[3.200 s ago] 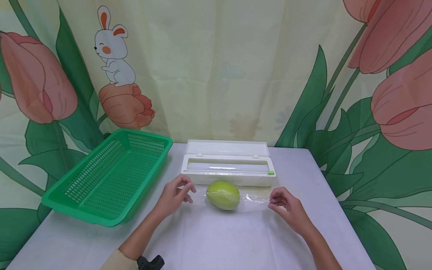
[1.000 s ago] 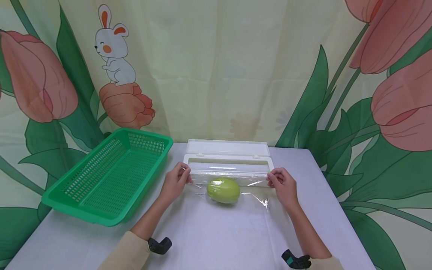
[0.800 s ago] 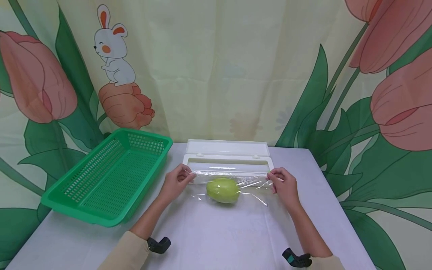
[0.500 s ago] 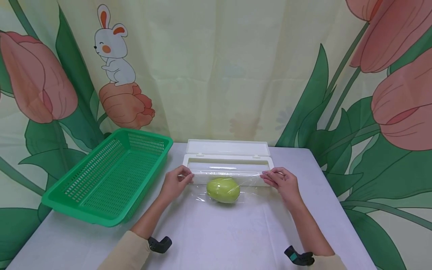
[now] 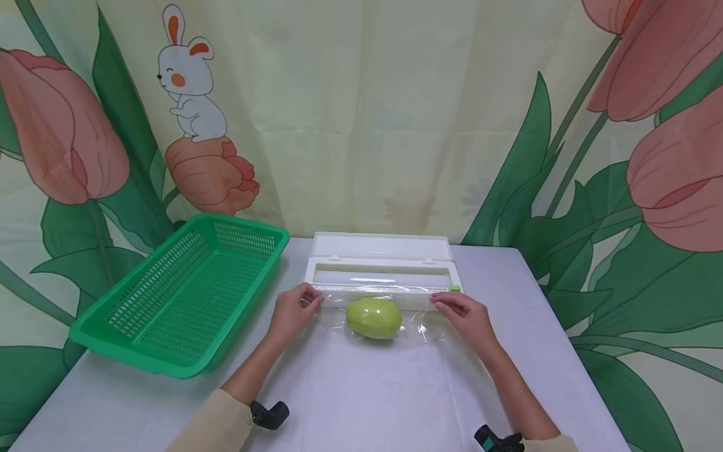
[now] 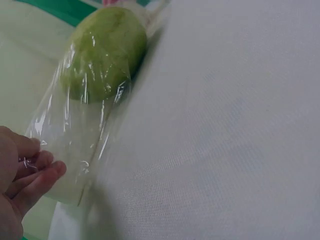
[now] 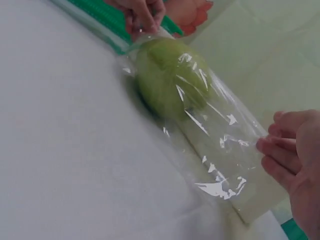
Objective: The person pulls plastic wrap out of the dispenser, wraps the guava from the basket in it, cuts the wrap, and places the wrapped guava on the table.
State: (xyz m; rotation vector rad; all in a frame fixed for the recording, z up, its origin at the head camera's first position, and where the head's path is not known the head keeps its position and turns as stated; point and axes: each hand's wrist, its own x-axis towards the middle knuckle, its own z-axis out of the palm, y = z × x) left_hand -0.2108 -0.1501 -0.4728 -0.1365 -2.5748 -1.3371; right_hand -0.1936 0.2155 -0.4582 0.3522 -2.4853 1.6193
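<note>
A green, mango-shaped fruit (image 5: 373,318) lies on the white-covered table with clear cling film (image 7: 215,145) drawn over it. My left hand (image 5: 294,312) pinches the film's far left corner between thumb and fingers. On the other side, my right hand (image 5: 469,319) pinches the far edge at the right. Between the hands the film stretches across the fruit, wrinkled and shiny, as the left wrist view shows on the fruit (image 6: 105,55). Just behind stands an opened white film dispenser box (image 5: 390,263) with a film roll (image 5: 384,278) inside; its front is partly behind the film.
The box's lid (image 5: 381,246) stands raised at the back. A green slider (image 5: 454,289) sits at the box's right end. At the left is a green plastic basket (image 5: 248,314). A printed curtain (image 5: 418,125) hangs behind the table.
Over the last second my right hand has shifted left along the film, uncovering the green slider. Earlier still, the left hand was off the film and the right held it lower, nearer me.
</note>
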